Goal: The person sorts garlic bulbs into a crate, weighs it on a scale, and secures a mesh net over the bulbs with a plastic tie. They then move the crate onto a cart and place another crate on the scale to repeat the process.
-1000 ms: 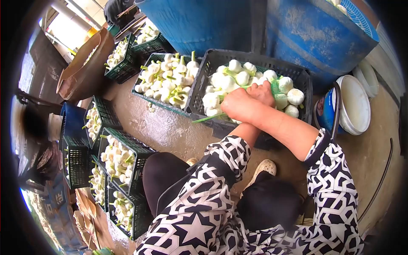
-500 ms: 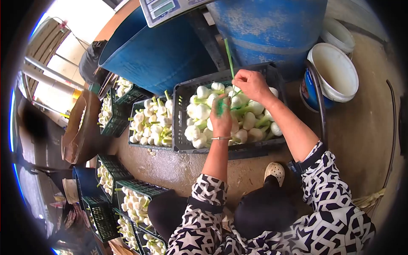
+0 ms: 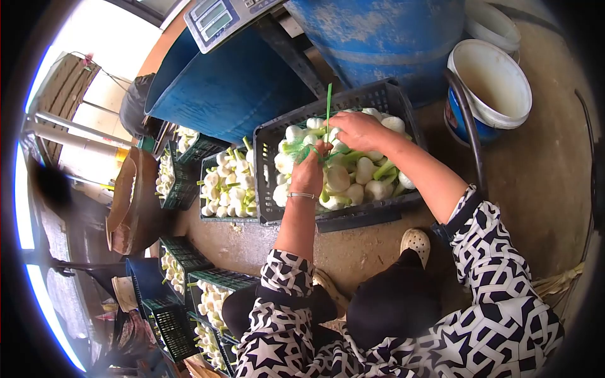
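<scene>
Green mesh netting is gathered in my left hand, whose fingers are closed over the crate. A narrow green strip stands up from the netting. My right hand has its fingers bent together beside the strip, above the white bulbs; what its fingertips hold is hidden. Beneath both hands, a black plastic crate holds many garlic bulbs with short green stems.
More garlic fills a crate to the left and several crates at lower left. Blue barrels and a scale stand behind. A white bucket and a dark curved bar are at right.
My right hand has come down toward the bulbs, and the green strip is now more upright. My left hand has moved slightly left with the netting. The camera view has shifted.
</scene>
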Demonstrator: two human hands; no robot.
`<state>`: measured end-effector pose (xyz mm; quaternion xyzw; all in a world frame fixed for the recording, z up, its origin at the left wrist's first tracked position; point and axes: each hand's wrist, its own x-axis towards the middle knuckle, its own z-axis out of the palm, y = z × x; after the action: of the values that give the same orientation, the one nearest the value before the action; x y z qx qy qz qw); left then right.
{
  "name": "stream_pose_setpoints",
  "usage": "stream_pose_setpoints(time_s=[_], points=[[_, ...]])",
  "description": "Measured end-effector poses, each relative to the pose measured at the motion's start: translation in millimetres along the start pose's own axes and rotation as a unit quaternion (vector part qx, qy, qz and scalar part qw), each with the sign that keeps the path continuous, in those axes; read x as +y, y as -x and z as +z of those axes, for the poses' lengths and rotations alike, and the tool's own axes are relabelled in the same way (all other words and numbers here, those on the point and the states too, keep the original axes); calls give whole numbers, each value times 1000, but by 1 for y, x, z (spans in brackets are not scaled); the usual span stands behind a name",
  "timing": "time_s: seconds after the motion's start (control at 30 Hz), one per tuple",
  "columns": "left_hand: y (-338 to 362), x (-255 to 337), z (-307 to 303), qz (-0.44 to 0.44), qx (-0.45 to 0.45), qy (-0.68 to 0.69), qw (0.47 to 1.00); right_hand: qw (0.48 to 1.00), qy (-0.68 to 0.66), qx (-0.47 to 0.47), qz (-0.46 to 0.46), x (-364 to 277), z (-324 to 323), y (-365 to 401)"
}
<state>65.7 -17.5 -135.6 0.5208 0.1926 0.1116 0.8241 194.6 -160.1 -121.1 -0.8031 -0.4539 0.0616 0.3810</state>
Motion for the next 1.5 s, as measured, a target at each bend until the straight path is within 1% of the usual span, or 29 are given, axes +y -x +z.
stream_pose_setpoints(time_s=[0.03,0.1,0.13,0.17,0.27,0.3,0.37,0.4,0.43,0.5,0.53,0.6,0.63,0.73,0.8,0.83,0.9,1.03,1.1,1.13,1.17,1.27,1.3,1.33,1.37,1.4,1.43,1.47,1.5], points=[[-1,-1,-2,4,-11,9,1000,1000,-2,2,1,-3,-1,-2],[-6,-6,-12,17,-21,-6,1000,991,94,-91,-19,-5,-2,-6],[-8,-9,-18,31,-31,-18,999,990,101,-86,-50,-3,-3,-8],[-4,-5,-18,30,-28,-18,999,990,99,-88,-50,-3,-5,-7],[20,25,6,-4,12,-189,982,995,3,-20,-99,2,-12,3],[21,30,4,0,14,-247,969,995,1,-20,-97,5,-11,5],[15,36,-5,7,36,-363,931,992,-3,45,-114,5,-13,12],[23,48,5,12,33,-373,927,992,6,45,-121,1,-15,16],[13,42,-12,-1,30,-374,927,992,4,45,-120,-4,-17,20],[16,49,-11,4,-22,-397,917,982,44,103,-152,-10,-18,26],[18,51,-9,2,-20,-398,917,982,42,102,-152,-11,-17,27],[20,52,-11,-13,-27,-408,912,962,115,152,-197,-14,-16,30],[22,50,-10,-14,-25,-408,913,962,113,150,-197,-16,-14,31],[21,40,-15,-11,-4,-375,927,958,164,145,-184,-20,-12,32],[16,28,-28,-20,29,-397,917,949,217,174,-148,-6,-16,29],[13,22,-36,-22,31,-394,918,958,202,174,-111,6,-25,28],[2,15,-47,-33,60,-451,890,954,253,145,-72,25,-42,31],[7,17,-33,-10,52,-410,910,957,258,115,-61,35,-46,39],[12,17,-29,5,102,-450,887,958,265,101,-31,37,-45,46],[10,21,-29,-7,44,-446,894,960,263,94,-29,37,-41,51],[10,22,-26,0,21,-450,893,964,254,84,-3,38,-40,54],[9,21,-20,68,22,-609,790,961,262,77,45,38,-42,51],[10,25,-13,70,18,-661,747,962,254,86,49,38,-42,49],[11,23,-10,100,28,-678,727,962,252,86,56,40,-40,48],[3,20,-17,119,7,-706,698,962,252,85,63,41,-40,46],[2,22,-15,112,-6,-703,703,960,256,89,72,39,-39,46],[3,30,-7,79,-24,-724,685,958,260,85,83,38,-44,49],[1,34,-11,75,-74,-700,706,955,270,87,83,38,-53,52],[7,44,-14,64,-124,-674,726,972,198,108,60,36,-58,57]])
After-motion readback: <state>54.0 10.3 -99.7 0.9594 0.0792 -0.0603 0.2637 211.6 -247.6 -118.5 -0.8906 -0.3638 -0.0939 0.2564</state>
